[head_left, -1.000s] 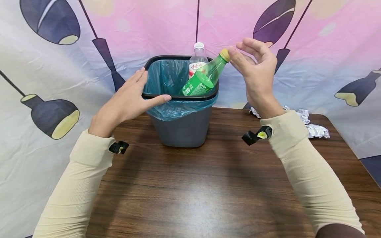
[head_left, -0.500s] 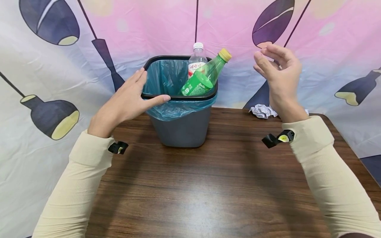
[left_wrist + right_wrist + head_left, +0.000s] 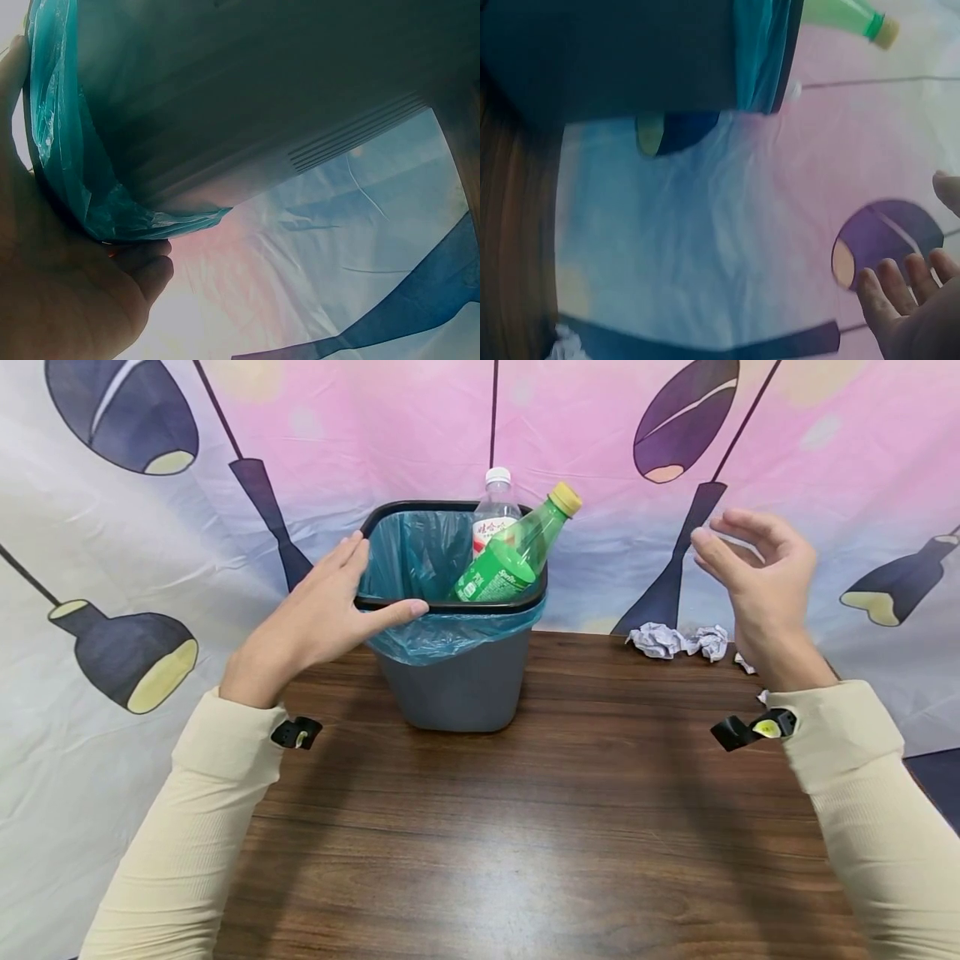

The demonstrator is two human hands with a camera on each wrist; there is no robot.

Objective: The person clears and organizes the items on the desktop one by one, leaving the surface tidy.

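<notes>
Against the bin (image 3: pixel 457 693) we rested our straight-fingered left hand (image 3: pixel 311 610), ideally firmly enough to steady it, our right hand (image 3: pixel 772 592) loosely curved and empty.

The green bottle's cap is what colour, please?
The cap is yellow; it shows best in the head view.
</notes>
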